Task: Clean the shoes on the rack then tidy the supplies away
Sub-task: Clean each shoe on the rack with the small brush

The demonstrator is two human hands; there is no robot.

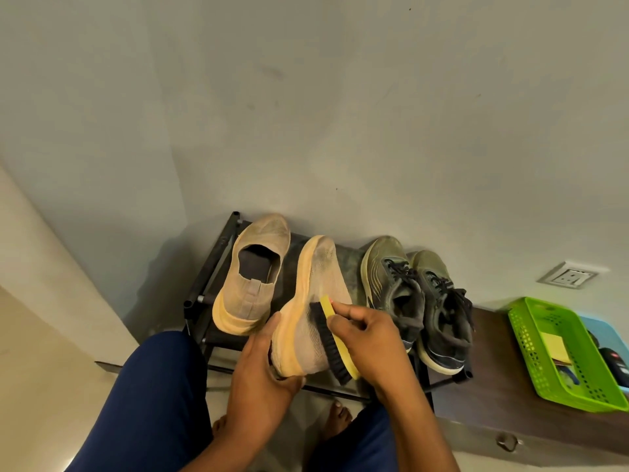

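Beige knit slip-on shoe with thick yellow rubber sole [318, 301]: tilted on its side above the front of the black metal-frame shoe rack [204, 284], sole turned left, heel gripped from below by the left hand [269, 366]. Yellow-backed hand brush with dark bristles [335, 342]: grasped in the right hand [371, 342], fingers curled over its back, bristles pressed against the shoe's knit side. Matching beige slip-on shoe [250, 277]: upright on the rack's top shelf, left end. Pair of olive-green lace-up trainers with dark laces [418, 301]: side by side on the same shelf, right end. Green perforated plastic basket [520, 338]: on the dark wooden cabinet top [490, 386] right of the rack, holding a yellow pad [554, 345].
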